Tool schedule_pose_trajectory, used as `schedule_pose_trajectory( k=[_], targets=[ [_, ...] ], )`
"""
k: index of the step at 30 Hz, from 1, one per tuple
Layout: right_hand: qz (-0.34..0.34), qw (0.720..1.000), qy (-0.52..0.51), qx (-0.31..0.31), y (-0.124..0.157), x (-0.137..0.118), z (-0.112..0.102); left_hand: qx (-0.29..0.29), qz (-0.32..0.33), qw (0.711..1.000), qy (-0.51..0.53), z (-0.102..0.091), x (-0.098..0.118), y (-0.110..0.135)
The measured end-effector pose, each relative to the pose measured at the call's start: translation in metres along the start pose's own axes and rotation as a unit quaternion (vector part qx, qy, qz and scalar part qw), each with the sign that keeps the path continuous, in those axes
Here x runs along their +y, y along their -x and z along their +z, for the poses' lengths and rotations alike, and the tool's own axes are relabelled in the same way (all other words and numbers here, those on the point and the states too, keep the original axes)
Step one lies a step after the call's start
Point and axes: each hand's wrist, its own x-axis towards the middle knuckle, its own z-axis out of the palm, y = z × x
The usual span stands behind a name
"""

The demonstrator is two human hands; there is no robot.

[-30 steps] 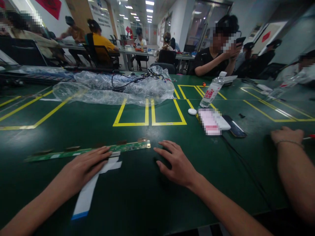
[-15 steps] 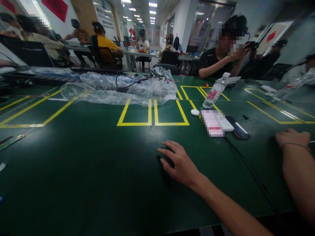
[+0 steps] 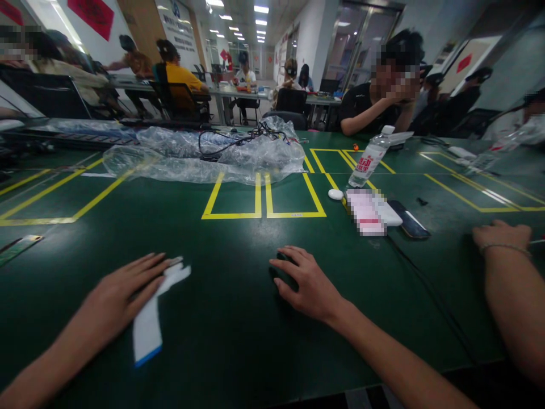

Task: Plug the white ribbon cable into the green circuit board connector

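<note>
My left hand [image 3: 125,289] is low over the green table [image 3: 230,341] at the left, its fingers closed on a white flat ribbon cable [image 3: 147,329] with a blue end. The cable is folded near my fingertips, and its blue end points toward me. My hand covers part of it. Near the table's middle, my right hand [image 3: 309,284] rests with fingers apart and slightly curled, holding nothing. It is to the right of the cable, apart from it.
Clear plastic wrapping [image 3: 238,156] with black cables lies across the back. At right are a water bottle [image 3: 370,159], a white oval case [image 3: 335,194], a dark phone [image 3: 409,220] and another person's forearm [image 3: 508,284]. A green strip [image 3: 19,250] lies left. Yellow tape marks the tabletop.
My left hand has come into view from the left with the white ribbon cable, which has moved right. My right hand has hardly moved.
</note>
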Motion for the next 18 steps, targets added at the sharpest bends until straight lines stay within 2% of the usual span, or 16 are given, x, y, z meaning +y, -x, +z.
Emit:
schedule_pose_trajectory(
  k=[2,5,7,8,10,15,18],
  targets=[
    [0.002,1.0,0.007,-0.004,0.0,0.0,0.001,-0.032,0.066,0.997,0.022,0.014,0.042,-0.022],
    [0.01,0.999,0.041,-0.008,-0.001,0.003,0.006,-0.026,0.143,0.988,0.052,0.034,0.113,-0.064],
    [0.013,0.998,0.065,-0.012,-0.001,0.005,0.01,-0.027,0.168,0.983,0.073,0.042,0.146,-0.084],
    [0.013,0.997,0.07,-0.013,-0.001,0.006,0.011,-0.027,0.173,0.981,0.081,0.043,0.155,-0.09],
    [0.01,0.997,0.073,-0.01,-0.002,0.007,0.013,-0.027,0.179,0.979,0.093,0.044,0.163,-0.095],
    [0.005,0.997,0.082,-0.013,-0.001,0.004,0.013,-0.027,0.196,0.974,0.108,0.042,0.152,-0.089],
    [0.005,0.995,0.095,-0.021,-0.001,0.002,0.012,-0.025,0.183,0.975,0.122,0.044,0.153,-0.087]
  ],
)
